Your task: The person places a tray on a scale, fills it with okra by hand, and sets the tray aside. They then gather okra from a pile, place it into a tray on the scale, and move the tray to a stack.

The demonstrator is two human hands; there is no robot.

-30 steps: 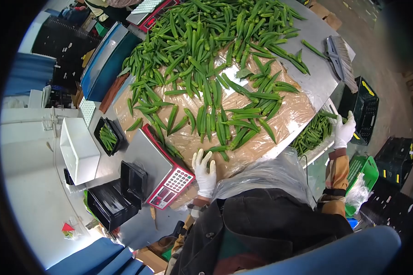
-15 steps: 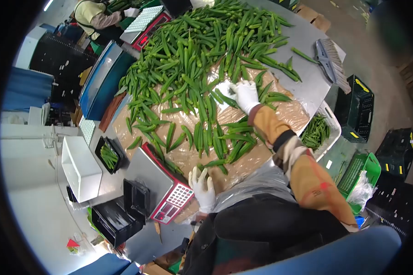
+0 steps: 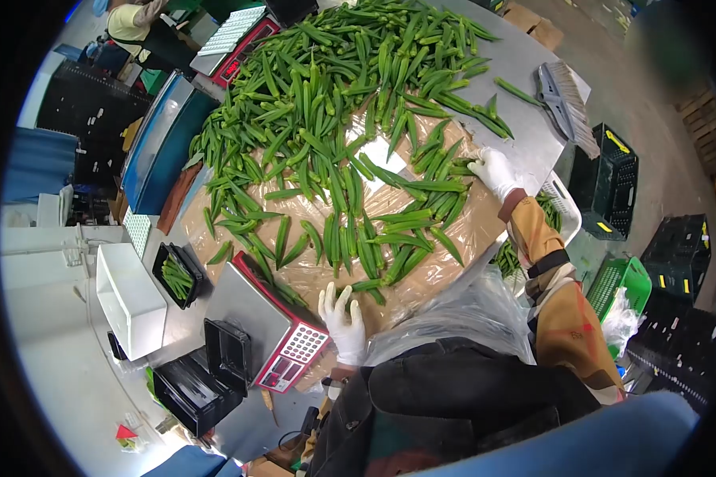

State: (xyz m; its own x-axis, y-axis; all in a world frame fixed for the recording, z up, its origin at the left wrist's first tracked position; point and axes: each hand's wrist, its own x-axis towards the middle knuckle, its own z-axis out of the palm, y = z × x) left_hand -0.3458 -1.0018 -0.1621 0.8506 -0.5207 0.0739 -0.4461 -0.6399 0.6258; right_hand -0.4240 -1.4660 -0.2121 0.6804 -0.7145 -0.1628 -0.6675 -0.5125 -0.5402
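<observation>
A large heap of green okra [image 3: 310, 103] covers the far part of the table, with looser pods on plastic-wrapped cardboard [image 3: 469, 230] nearer to me. My right hand [image 3: 497, 173], in a white glove, is at the right edge of these pods. Its curled fingers close on the ends of a few okra pods [image 3: 460, 167]. My left hand [image 3: 344, 324], also gloved in white, is beside the red-framed scale [image 3: 298, 350], fingers spread and holding nothing. A black tray [image 3: 229, 350] rests on the scale's plate.
Left of the scale are a black tray of okra [image 3: 177, 275], a white bin [image 3: 132, 300] and stacked black trays [image 3: 195, 393]. A brush head [image 3: 563, 110] lies at the table's right edge, above a white crate [image 3: 563, 205]. Another person [image 3: 135, 28] stands at the far left.
My right hand has moved right, from the middle of the wrapped cardboard to its right edge. Several pods there lie differently. My left hand stays open beside the scale.
</observation>
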